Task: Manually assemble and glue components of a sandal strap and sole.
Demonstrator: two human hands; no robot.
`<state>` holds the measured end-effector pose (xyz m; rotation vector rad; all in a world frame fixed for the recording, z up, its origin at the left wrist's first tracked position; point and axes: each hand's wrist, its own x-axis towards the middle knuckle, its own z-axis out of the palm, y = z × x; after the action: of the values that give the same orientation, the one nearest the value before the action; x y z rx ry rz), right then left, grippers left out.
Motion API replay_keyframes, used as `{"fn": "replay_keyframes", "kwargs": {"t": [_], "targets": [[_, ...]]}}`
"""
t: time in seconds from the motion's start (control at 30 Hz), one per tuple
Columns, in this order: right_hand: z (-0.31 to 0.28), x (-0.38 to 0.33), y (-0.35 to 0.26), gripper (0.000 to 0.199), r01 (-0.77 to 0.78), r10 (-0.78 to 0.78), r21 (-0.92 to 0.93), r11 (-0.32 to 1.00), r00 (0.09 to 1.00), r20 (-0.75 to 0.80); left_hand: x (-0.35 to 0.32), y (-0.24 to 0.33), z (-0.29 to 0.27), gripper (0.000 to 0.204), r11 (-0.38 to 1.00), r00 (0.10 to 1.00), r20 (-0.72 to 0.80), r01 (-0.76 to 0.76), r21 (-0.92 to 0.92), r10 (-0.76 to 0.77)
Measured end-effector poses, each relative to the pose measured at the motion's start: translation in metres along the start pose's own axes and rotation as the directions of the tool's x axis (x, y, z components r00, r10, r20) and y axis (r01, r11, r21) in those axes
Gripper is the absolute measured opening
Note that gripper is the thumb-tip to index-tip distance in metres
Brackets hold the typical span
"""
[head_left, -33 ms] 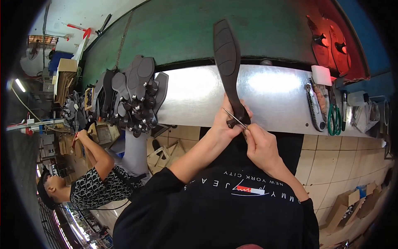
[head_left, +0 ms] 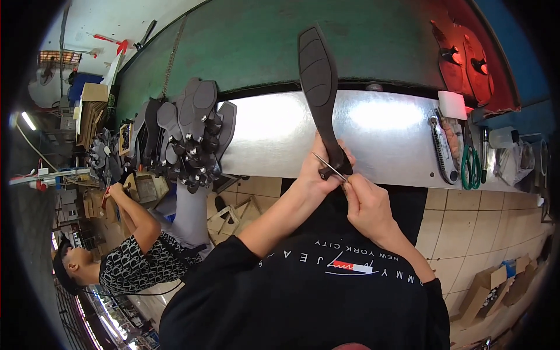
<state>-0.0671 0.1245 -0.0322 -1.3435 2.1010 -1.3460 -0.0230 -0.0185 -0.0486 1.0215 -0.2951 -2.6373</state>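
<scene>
A long black shoe sole with a heel [head_left: 318, 79] points away from me, its toe end over the green surface. My left hand [head_left: 315, 172] is closed round its narrow heel end from below. A thin metal tool [head_left: 328, 165], like a slim blade or rod, lies slantwise across the heel; I cannot tell its kind. My right hand [head_left: 369, 207] pinches the near end of this tool, fingertips close to the heel. Part of the heel is hidden by my fingers.
Black heeled soles [head_left: 192, 125] are heaped at the left of the metal ledge [head_left: 262, 140]. A utility knife [head_left: 444, 151] and green-handled scissors [head_left: 470, 166] lie at the right. More soles [head_left: 475, 73] sit under red light. Another person [head_left: 143, 251] works at the left.
The sole's toe end has swung very slightly left. Both hands keep their grip in the same place.
</scene>
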Motion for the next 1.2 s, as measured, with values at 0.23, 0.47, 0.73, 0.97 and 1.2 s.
{"fn": "replay_keyframes", "kwargs": {"t": [0.23,0.47,0.73,0.97,1.2], "targets": [[0.01,-0.01,-0.011,0.007,0.117,-0.134,0.093,0.989,0.971,0.197,0.029,0.005,-0.03,0.053,0.958,0.992,0.04,-0.125,0.257,0.118],[-0.013,0.001,0.011,0.007,-0.124,0.124,0.007,0.992,0.987,-0.099,0.001,0.081,-0.017,0.037,0.927,0.932,0.027,-0.362,0.101,0.361],[-0.052,0.028,0.055,0.025,-0.105,0.036,-0.388,0.916,0.983,-0.18,-0.107,0.233,-0.041,0.017,0.294,0.386,0.04,-0.762,0.576,0.922],[-0.061,0.047,0.072,0.024,-0.081,-0.029,-0.507,0.858,0.978,-0.205,-0.16,0.351,-0.126,0.05,-0.107,0.053,0.111,-0.075,0.991,0.992],[-0.067,0.062,0.088,0.022,-0.073,-0.076,-0.528,0.846,0.964,-0.255,-0.11,0.259,-0.065,0.021,-0.541,-0.197,0.509,-0.177,0.822,0.838]]}}
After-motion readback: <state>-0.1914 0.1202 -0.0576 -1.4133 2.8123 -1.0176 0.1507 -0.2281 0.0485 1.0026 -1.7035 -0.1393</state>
